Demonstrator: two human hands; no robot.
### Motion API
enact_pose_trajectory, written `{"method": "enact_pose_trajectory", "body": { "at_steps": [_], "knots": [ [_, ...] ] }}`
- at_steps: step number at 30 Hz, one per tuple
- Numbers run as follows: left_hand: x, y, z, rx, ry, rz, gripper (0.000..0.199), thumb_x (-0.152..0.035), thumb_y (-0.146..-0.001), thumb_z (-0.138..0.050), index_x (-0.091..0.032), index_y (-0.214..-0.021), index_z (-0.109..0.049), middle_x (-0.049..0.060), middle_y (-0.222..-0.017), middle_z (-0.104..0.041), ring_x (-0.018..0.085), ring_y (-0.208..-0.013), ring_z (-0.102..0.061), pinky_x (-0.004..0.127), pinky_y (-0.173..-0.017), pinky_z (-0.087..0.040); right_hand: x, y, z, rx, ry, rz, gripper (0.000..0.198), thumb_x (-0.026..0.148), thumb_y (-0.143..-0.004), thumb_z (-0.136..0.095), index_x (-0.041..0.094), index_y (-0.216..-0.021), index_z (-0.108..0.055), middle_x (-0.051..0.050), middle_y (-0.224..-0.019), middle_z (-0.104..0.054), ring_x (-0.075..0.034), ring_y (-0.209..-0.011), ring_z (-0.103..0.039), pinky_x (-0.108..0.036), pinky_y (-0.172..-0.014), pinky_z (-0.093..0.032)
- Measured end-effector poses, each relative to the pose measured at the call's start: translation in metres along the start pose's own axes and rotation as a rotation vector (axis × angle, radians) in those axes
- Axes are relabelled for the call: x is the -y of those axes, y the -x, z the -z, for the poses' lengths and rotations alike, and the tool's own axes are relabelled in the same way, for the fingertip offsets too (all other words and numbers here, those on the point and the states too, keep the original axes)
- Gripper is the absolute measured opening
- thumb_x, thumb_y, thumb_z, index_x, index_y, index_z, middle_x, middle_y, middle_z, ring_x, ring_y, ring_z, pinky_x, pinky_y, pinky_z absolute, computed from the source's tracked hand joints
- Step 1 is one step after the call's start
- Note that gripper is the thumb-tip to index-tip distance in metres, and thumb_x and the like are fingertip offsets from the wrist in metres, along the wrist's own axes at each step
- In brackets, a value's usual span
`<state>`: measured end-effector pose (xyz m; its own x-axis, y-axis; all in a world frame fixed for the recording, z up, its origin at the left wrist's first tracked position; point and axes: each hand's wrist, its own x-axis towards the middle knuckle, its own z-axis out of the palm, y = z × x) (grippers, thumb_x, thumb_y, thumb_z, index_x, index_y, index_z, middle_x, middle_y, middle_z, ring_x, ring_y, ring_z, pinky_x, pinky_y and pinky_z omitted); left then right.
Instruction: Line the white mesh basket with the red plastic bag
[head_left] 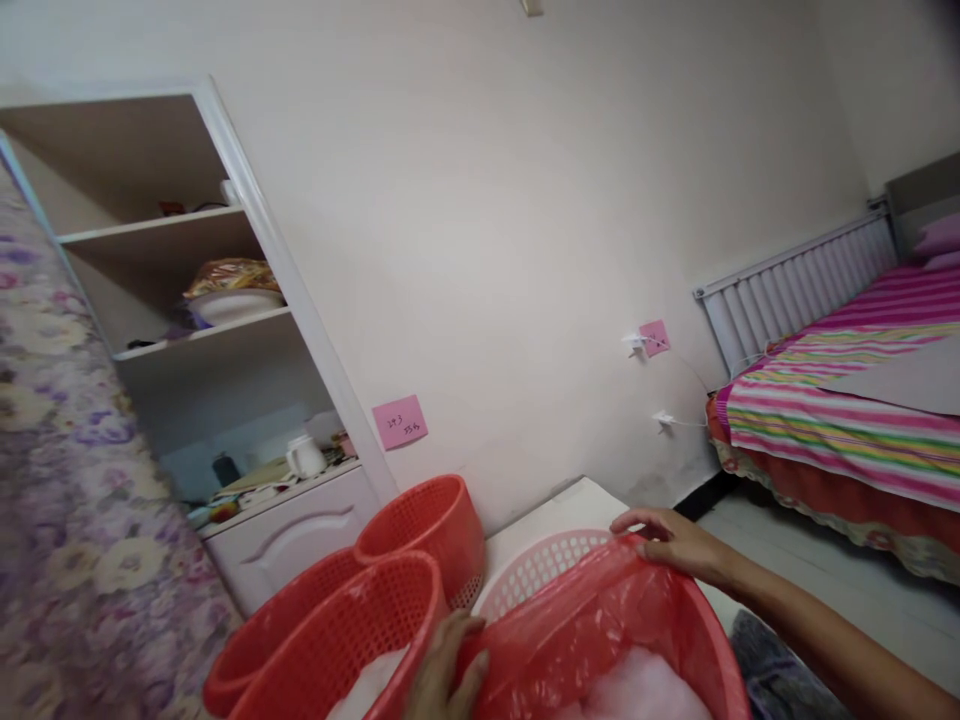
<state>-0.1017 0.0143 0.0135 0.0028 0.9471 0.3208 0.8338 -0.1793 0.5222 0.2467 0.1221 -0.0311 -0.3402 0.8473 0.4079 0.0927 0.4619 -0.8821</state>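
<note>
A red plastic basket (709, 640) at the bottom centre is lined with a translucent red plastic bag (570, 630) and has white fluffy stuff (645, 690) inside. My right hand (671, 540) lies on the basket's far rim, fingers pressing the bag's edge. My left hand (446, 670) grips the near-left rim and the bag there. A pink perforated basket or lid (536, 575) shows just behind the red one.
Two more red mesh baskets (420, 525) (352, 640) sit to the left on a white surface (555, 510). A built-in shelf with dishes (232, 300) and a cabinet stand at left, a flowered cloth (67, 520) at far left, a striped bed (847, 410) at right.
</note>
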Motion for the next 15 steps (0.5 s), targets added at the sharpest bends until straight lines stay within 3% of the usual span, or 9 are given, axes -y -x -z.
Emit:
{"method": "enact_pose_trajectory", "body": {
  "at_steps": [4,7,9,12,15],
  "knots": [
    [0.001,-0.016,-0.006,0.069,-0.131,0.006,0.029,-0.034,-0.078,-0.051,-0.018,-0.099,-0.063,0.011,-0.114,-0.064,0.025,-0.112,-0.057,0.041,-0.102,-0.039,0.008,-0.013,0.000,0.025,0.184,0.041,0.036,0.013,-0.057,-0.057,0.021,-0.089,-0.071,-0.006,-0.099,-0.066,-0.024,-0.090,-0.060,-0.036,-0.082,-0.043],
    [0.004,-0.024,-0.008,0.137,-0.162,0.041,0.029,-0.029,-0.074,-0.054,-0.015,-0.098,-0.062,0.014,-0.122,-0.059,0.027,-0.117,-0.052,0.039,-0.104,-0.036,0.009,-0.020,-0.001,0.064,0.285,0.062,0.023,0.010,-0.053,-0.061,0.019,-0.072,-0.071,-0.006,-0.083,-0.065,-0.024,-0.081,-0.059,-0.034,-0.075,-0.042],
    [0.005,-0.029,-0.009,0.121,-0.116,0.010,0.025,-0.024,-0.072,-0.053,-0.015,-0.094,-0.062,0.015,-0.127,-0.055,0.027,-0.118,-0.051,0.038,-0.104,-0.035,0.010,-0.024,-0.001,0.077,0.312,0.091,0.014,0.010,-0.054,-0.062,0.018,-0.064,-0.067,-0.006,-0.085,-0.065,-0.022,-0.081,-0.059,-0.032,-0.073,-0.042],
    [0.004,-0.037,-0.008,0.042,0.002,-0.050,0.012,-0.022,-0.073,-0.050,-0.019,-0.079,-0.059,0.009,-0.104,-0.064,0.024,-0.099,-0.058,0.034,-0.091,-0.041,0.011,-0.031,-0.001,0.063,0.309,0.139,0.010,0.011,-0.060,-0.060,0.019,-0.064,-0.065,-0.005,-0.091,-0.065,-0.020,-0.085,-0.058,-0.030,-0.076,-0.040],
    [0.001,-0.046,-0.008,-0.031,0.113,-0.031,0.008,-0.027,-0.073,-0.051,-0.021,-0.068,-0.052,0.002,-0.074,-0.061,0.020,-0.075,-0.056,0.031,-0.072,-0.040,0.010,-0.038,-0.003,0.014,0.278,0.138,0.009,0.013,-0.066,-0.056,0.019,-0.067,-0.063,-0.001,-0.075,-0.064,-0.018,-0.074,-0.056,-0.027,-0.067,-0.038]
  ]
}}
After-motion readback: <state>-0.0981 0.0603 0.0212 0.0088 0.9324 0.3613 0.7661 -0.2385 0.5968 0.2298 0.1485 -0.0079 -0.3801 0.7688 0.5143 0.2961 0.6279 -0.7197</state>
